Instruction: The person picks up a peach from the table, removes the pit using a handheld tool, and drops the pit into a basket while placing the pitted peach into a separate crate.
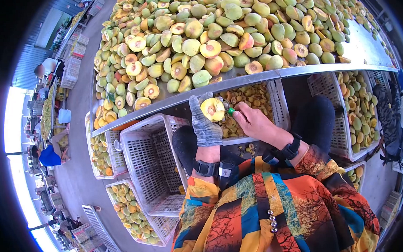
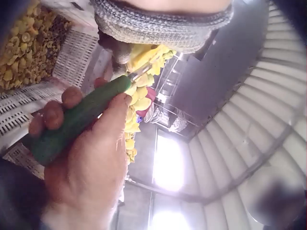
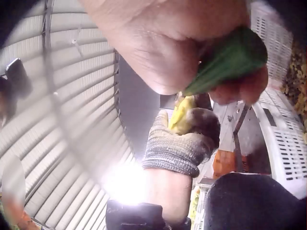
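In the head view my gloved left hand (image 1: 206,128) holds a yellow fruit half (image 1: 213,109), its cut face up, over a crate of scraps. My bare right hand (image 1: 258,123) grips a tool by its green handle (image 1: 230,111), with the metal end against the fruit's right side. The left wrist view shows the fingers of the right hand (image 2: 88,158) curled round the green handle (image 2: 81,117). Seen from the right wrist, the gloved hand (image 3: 178,146) pinches the yellow fruit (image 3: 179,117) just below the handle (image 3: 230,62); the tool's tip is partly hidden.
A metal-edged table (image 1: 248,78) heaped with halved fruit (image 1: 198,41) lies beyond the hands. Below its edge stand a scrap crate (image 1: 278,105), a nearly empty crate (image 1: 154,161) at left and a fruit-filled crate (image 1: 339,116) at right. Knees flank the scrap crate.
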### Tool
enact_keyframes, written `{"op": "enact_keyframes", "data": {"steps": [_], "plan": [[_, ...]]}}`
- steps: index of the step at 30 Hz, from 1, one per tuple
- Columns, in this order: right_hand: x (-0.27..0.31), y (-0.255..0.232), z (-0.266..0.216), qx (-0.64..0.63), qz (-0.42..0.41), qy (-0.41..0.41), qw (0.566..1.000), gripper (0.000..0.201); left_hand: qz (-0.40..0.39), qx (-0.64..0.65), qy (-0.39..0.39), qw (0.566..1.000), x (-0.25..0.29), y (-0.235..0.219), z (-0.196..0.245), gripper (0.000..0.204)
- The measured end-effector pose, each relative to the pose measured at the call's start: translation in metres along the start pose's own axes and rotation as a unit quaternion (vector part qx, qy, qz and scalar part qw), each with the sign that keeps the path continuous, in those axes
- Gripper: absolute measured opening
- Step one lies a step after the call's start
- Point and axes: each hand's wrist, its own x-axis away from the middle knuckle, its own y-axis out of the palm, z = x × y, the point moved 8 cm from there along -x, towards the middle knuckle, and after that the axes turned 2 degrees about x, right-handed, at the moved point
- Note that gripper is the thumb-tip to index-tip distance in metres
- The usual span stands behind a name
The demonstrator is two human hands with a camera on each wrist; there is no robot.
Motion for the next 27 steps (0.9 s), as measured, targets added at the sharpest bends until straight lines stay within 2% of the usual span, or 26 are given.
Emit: {"op": "enact_keyframes", "data": {"steps": [2, 4, 5, 7, 10, 14, 20, 22, 23, 24, 26, 27], "plan": [[0.004, -0.003, 0.001, 0.028, -0.001, 0.016, 0.999, 0.025, 0.004, 0.007, -0.003, 1.0, 0.003, 0.003, -0.003, 0.047], [0.006, -0.001, -0.001, 0.071, -0.029, 0.029, 0.997, 0.028, 0.02, -0.001, 0.033, 0.999, 0.003, 0.003, -0.003, 0.047], [0.007, -0.001, -0.001, 0.072, -0.027, 0.031, 0.997, 0.028, 0.019, -0.001, 0.031, 0.999, 0.002, 0.002, -0.005, 0.047], [0.008, -0.002, -0.009, 0.056, -0.001, -0.002, 0.998, 0.027, -0.04, -0.035, 0.027, 0.998, 0.001, 0.008, -0.009, 0.05], [0.008, -0.002, -0.015, 0.08, 0.006, -0.006, 0.997, 0.029, -0.01, -0.079, 0.065, 0.995, 0.006, 0.012, -0.004, 0.05], [0.011, 0.001, -0.015, 0.098, 0.021, 0.002, 0.995, 0.03, -0.024, -0.085, 0.078, 0.993, 0.012, 0.02, -0.002, 0.05], [0.013, 0.015, -0.012, 0.022, -0.039, 0.041, 0.998, 0.033, -0.034, -0.053, 0.045, 0.997, 0.007, 0.016, -0.007, 0.038], [0.016, 0.023, -0.006, 0.072, -0.062, 0.023, 0.995, 0.034, -0.064, -0.066, -0.005, 0.996, 0.004, 0.019, -0.01, 0.028], [0.016, 0.023, -0.002, 0.072, -0.062, 0.023, 0.995, 0.034, -0.04, -0.023, -0.064, 0.997, 0.006, 0.015, -0.016, 0.022], [0.017, 0.024, -0.003, 0.091, -0.073, 0.006, 0.993, 0.034, -0.039, -0.023, -0.065, 0.997, 0.005, 0.011, -0.016, 0.022], [0.02, 0.029, -0.003, 0.107, -0.085, -0.009, 0.991, 0.034, -0.081, -0.052, -0.133, 0.986, 0.005, 0.007, -0.026, 0.02], [0.02, 0.028, -0.003, 0.096, -0.067, -0.013, 0.993, 0.033, -0.078, -0.058, -0.117, 0.988, 0.005, 0.008, -0.023, 0.02]]}}
